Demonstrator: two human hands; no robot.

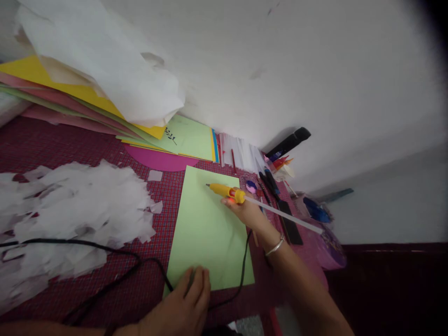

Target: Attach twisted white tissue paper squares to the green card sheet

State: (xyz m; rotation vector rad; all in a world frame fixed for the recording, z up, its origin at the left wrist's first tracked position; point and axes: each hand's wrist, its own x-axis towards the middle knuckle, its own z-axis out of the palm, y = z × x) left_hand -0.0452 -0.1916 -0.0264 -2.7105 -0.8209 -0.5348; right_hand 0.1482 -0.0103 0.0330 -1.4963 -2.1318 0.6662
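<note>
A yellow hot glue gun (221, 190) is in my right hand (247, 212), its dark nozzle pointing left above the green sheet. A long whitish glue stick (285, 215) sticks out of its rear, and a small red light glows near the grip. The light green sheet (206, 224) lies flat under both hands. My left hand (191, 296) rests with its fingers laid on the sheet's near edge. A black cord (243, 268) runs across the sheet's lower right and on past my left hand.
Many white paper pieces (91, 200) are heaped at left on the red checked cloth (87, 140). Coloured sheets (63, 98) and white paper (105, 60) are stacked behind. At right lie scissors (269, 182), a black flat object (290, 224) and a pink container (329, 247), beside the wall (315, 84).
</note>
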